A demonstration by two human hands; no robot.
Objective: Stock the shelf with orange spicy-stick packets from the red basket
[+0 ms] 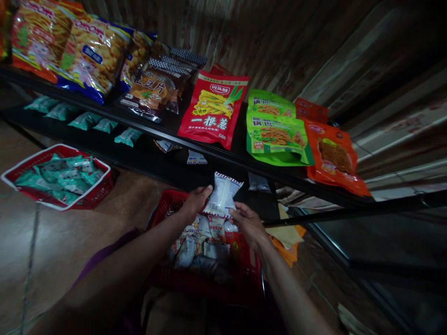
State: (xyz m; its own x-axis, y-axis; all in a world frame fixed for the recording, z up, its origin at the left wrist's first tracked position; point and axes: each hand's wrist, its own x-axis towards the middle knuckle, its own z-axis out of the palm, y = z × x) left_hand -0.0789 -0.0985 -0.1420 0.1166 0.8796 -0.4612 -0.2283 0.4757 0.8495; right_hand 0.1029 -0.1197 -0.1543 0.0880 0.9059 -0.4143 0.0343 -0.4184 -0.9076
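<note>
Between my two hands is a small white snack packet point(222, 194) with a red-and-blue striped edge, its printed back toward me. My left hand point(197, 201) grips its left side, thumb on top. On the lower right corner, my right hand point(247, 221) has its fingers closed. Just below the hands stands a red basket point(161, 204) with several similar packets point(195, 246) heaped inside. The lower black shelf point(240, 200) lies right behind the held packet, and a few like packets point(197, 157) rest on it, partly hidden by the upper shelf.
The upper shelf point(143, 128) carries chip bags point(92, 56), a red snack bag point(216, 109), green bags point(275, 135) and orange bags point(331, 153). Teal packets point(85, 121) line the lower shelf at left. A second red basket point(101, 186) of teal packets stands on the floor.
</note>
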